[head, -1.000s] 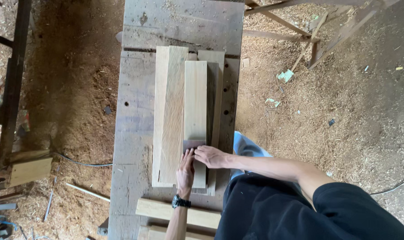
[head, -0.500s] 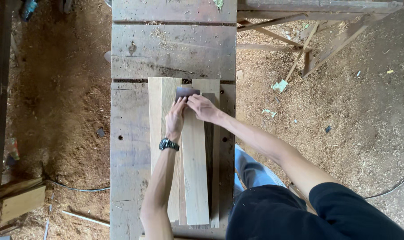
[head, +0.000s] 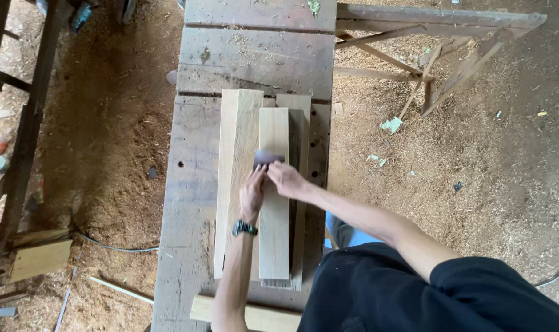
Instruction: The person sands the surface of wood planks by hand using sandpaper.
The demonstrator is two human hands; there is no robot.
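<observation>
— Where are the hands?

— Both sit on the narrow board (head: pixel 274 203) that lies lengthwise on top of the stack on the workbench (head: pixel 190 184). The left hand (head: pixel 252 195) reaches straight up from the bottom edge, forearm nearly parallel to the board, a dark watch (head: pixel 244 229) on the wrist. The right hand (head: pixel 287 179) comes in from the lower right, arm stretched out at a slant.

— Holding anything?

— A small dark pad (head: pixel 268 158) (blurred, so I cannot tell what it is made of) lies flat on the board just beyond the fingertips. The fingers of both hands are curled down and pressed against its near edge, the 2 hands touching side by side.

— And the rest of the wood?

— A wider plank (head: pixel 236 154) lies touching the board's left side, another plank (head: pixel 303 123) shows at its right. 1 pale strip (head: pixel 261 316) crosses the bench's near end. Sawdust (head: pixel 464 166) covers the floor.
</observation>
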